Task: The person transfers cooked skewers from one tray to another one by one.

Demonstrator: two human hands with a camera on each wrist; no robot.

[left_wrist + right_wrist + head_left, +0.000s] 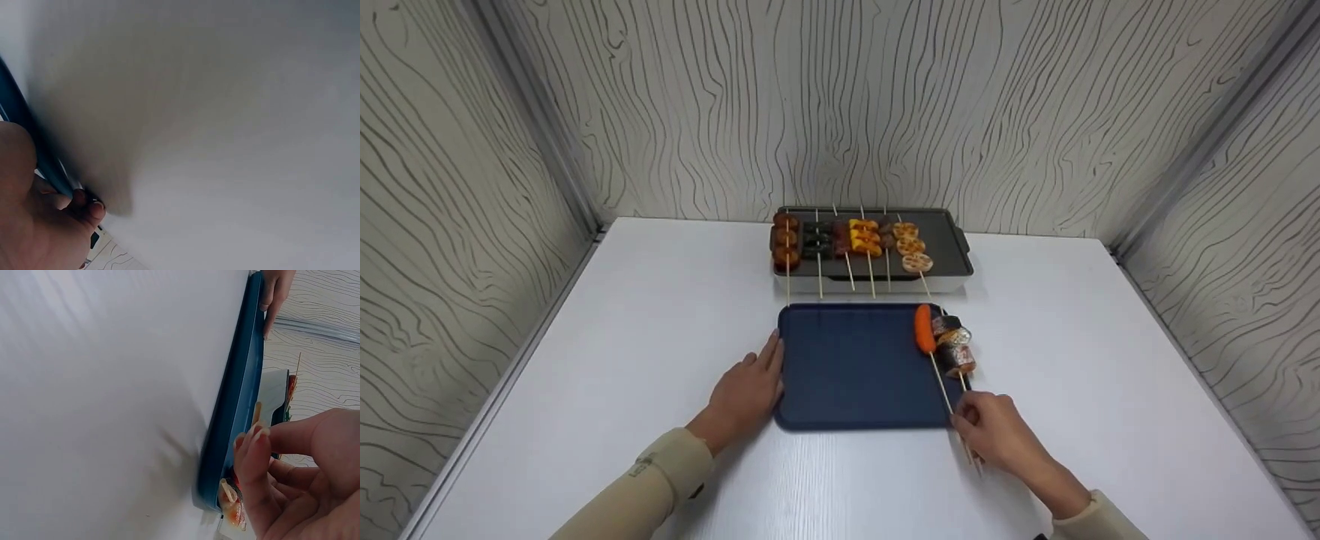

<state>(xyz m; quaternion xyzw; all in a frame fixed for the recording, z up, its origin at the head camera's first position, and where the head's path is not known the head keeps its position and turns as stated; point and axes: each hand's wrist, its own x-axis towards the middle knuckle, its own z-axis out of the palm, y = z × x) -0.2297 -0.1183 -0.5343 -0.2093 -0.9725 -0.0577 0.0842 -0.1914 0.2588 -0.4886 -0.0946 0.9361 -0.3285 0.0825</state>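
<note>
A dark blue tray (855,367) lies on the white table. My left hand (746,394) rests against its left edge, fingers extended along the rim; the left wrist view shows the hand (42,225) beside the tray's edge. At the tray's right side, my right hand (997,435) pinches the stick of a skewer of dark-wrapped rolls (956,349). Beside it on the tray lies an orange-red sausage skewer (925,330), its stick passing by the same fingertips. In the right wrist view, thumb and fingertips of the right hand (298,478) meet, partly covering the sticks.
Behind the tray stands a dark grill plate (949,240) on a pale base. Several skewers lie across it, including yellow pieces (865,238), browned balls (787,241) and lotus root slices (911,246). Their sticks overhang the front. Patterned wall panels (825,97) enclose the table.
</note>
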